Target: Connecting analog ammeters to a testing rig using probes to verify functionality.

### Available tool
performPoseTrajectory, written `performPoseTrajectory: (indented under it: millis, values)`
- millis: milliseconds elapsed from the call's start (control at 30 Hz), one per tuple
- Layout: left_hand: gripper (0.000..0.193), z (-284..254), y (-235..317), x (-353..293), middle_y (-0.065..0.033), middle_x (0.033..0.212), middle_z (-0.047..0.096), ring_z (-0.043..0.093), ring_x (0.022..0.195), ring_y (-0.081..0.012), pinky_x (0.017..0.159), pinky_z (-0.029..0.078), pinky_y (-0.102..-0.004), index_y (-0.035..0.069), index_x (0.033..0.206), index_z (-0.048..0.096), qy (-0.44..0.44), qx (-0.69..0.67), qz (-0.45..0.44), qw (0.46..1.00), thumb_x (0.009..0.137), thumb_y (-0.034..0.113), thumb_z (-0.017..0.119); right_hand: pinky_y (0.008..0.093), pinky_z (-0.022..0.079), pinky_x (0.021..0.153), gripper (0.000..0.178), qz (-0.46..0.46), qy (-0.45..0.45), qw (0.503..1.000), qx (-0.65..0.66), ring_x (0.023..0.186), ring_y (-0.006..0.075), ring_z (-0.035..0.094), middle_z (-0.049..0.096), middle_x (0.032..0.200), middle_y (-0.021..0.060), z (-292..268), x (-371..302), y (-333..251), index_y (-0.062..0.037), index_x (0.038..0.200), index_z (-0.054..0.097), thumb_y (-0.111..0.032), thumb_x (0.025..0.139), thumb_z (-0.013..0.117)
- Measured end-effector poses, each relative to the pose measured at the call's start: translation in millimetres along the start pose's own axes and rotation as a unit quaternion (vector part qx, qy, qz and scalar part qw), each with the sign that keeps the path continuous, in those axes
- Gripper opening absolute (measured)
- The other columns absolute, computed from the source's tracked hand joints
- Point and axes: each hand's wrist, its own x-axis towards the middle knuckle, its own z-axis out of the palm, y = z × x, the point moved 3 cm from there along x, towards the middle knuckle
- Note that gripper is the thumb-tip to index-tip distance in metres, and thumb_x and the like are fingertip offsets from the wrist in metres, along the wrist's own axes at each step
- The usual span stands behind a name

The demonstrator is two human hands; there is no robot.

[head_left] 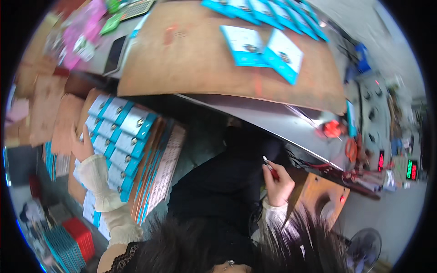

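My left hand (83, 146) rests at the left edge of a stack of layered boards, its fingers apart. Rows of white and blue cards (109, 129), each with a small picture, cover the top of that stack. In front of my lap, on the right, my right hand (280, 185) is closed around a small red-handled tool (273, 172). The tool's short pale metal tip sticks out past the fingers; its exact kind cannot be made out. Two more cards (246, 47) of the same look lie overlapping on the brown board (182, 63) ahead.
Several more cards (268, 13) fan out at the board's far edge. A phone (115, 54) lies at the upper left near a pink plastic bag (84, 32). Orange-handled scissors (350, 149) and an instrument with a lit display (411, 169) are at right; a fan (364, 248) stands lower right.
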Motion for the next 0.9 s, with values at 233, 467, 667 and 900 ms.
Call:
performPoseTrajectory:
  millis: [233, 467, 667, 900]
  values:
    - [0.063, 77, 375, 25, -0.0032, 0.076, 0.064, 0.059, 0.057, -0.0070, 0.047, 0.036, -0.0149, -0.002, 0.113, 0.062, -0.468, -0.521, -0.068, 0.710, 0.094, 0.056, 0.048, 0.0247, 0.039, 0.049, 0.021, -0.097, 0.046, 0.994, 0.007, 0.053, 0.0123, 0.052, 0.060, 0.067, 0.0062, -9, -5, -37, -0.0017, 0.087, 0.070, -0.005, 0.069, 0.081]
    - [0.039, 97, 417, 2, -0.0111, 0.084, 0.067, 0.064, 0.064, -0.0129, 0.050, 0.049, -0.0217, -0.003, 0.111, 0.057, -0.417, -0.547, -0.036, 0.725, 0.092, 0.031, 0.061, 0.0242, 0.043, 0.053, 0.018, -0.058, 0.083, 0.995, -0.013, 0.057, 0.0148, 0.058, 0.062, 0.069, 0.0088, -27, -36, -14, -0.0010, 0.086, 0.069, -0.004, 0.071, 0.078]
    - [0.037, 36, 366, -47, -0.0167, 0.099, 0.066, 0.068, 0.075, -0.0201, 0.060, 0.055, -0.0254, -0.003, 0.126, 0.043, -0.297, -0.685, -0.113, 0.655, 0.095, 0.012, 0.055, 0.0261, 0.045, 0.055, 0.018, 0.076, 0.128, 0.988, 0.028, 0.059, 0.0159, 0.058, 0.062, 0.070, 0.0081, -45, -50, 18, -0.0012, 0.083, 0.068, -0.002, 0.069, 0.079]
    - [0.049, -3, 419, -119, -0.0169, 0.091, 0.068, 0.064, 0.066, -0.0161, 0.057, 0.048, -0.0225, 0.000, 0.137, 0.037, -0.559, -0.658, -0.143, 0.483, 0.094, 0.016, 0.056, 0.0270, 0.043, 0.051, 0.024, -0.090, 0.128, 0.977, 0.144, 0.055, 0.0190, 0.056, 0.058, 0.066, 0.0092, -37, -10, -53, 0.0017, 0.085, 0.061, 0.008, 0.067, 0.076]
